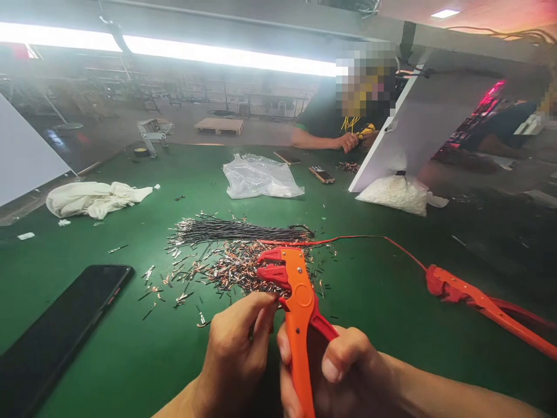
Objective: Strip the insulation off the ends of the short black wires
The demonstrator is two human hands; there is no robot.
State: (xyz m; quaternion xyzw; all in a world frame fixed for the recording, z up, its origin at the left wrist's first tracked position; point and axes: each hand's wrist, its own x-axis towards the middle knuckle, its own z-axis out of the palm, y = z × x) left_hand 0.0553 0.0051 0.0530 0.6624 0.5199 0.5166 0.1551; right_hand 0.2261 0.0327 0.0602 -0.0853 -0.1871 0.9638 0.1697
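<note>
My right hand (343, 366) is wrapped around an orange and red wire stripper (300, 296), its jaws pointing up and to the left. Right beside the tool, my left hand (239, 337) is closed in a pinch, thumb and finger together. What it pinches is too small to make out. Just beyond the jaws lies a heap of cut wire ends (235, 267), black with copper showing. Behind the heap rests a bundle of black wires (235, 230). A thin red strip (348, 237) runs from the bundle to a second orange wire stripper (474, 293) at the right.
On the green table (174, 354) lie a black phone (65, 337), a white cloth (96, 198), a clear plastic bag (261, 177) and a filled white bag (395, 194). A white panel (391, 128) rises at the right. Across the table a person (322, 116) holds a yellow tool.
</note>
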